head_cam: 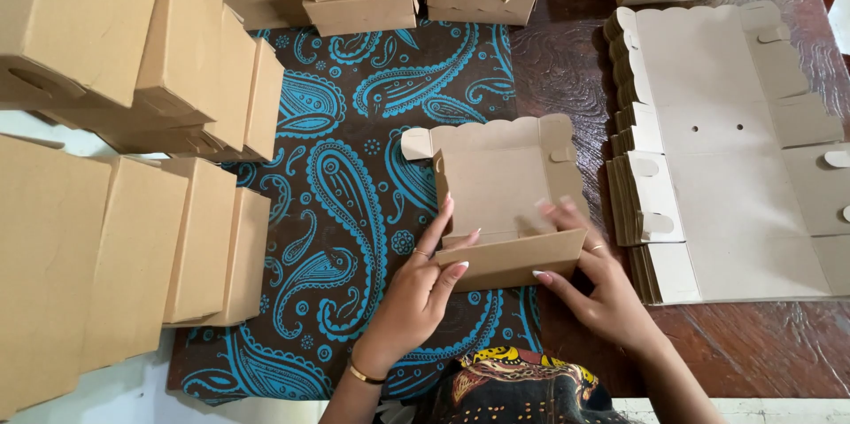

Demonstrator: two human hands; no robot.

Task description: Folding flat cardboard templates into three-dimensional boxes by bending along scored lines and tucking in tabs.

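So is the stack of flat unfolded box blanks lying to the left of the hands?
No, the stack of flat blanks lies right of both hands, on the bare wooden table.

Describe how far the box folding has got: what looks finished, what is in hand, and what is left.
Done: many folded boxes stand stacked on the left and along the far edge. In hand: the left hand and right hand hold a half-folded box, its near wall raised and its lid flat and open. Left: a stack of flat blanks on the wooden table to the right.

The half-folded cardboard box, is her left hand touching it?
Touching. The head view shows the left hand with fingers pressed against the half-folded box at its front flap.
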